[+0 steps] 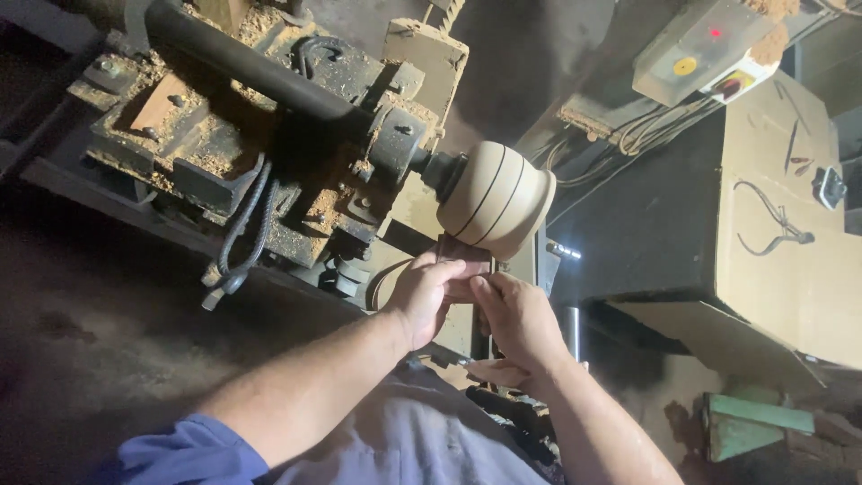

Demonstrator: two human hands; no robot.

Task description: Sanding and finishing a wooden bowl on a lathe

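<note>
Wooden bowl (496,198) above sandpaper (464,256) in both hands.

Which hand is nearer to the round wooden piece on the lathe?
Left. The left hand is just below the wooden piece, holding a dark pad against it; the right hand sits lower, behind the pad.

Person in a short blue sleeve (193,449) on the left arm, forearms bare, pale grey-blue garment (409,436) over the torso.

The wooden workpiece (496,199) sits on the lathe (269,135) spindle, at the lathe's three o'clock. The sanding piece (464,260) touches its six o'clock side, the left hand (422,296) and right hand (516,323) directly below. A cabinet (781,233) stands at three o'clock.
</note>
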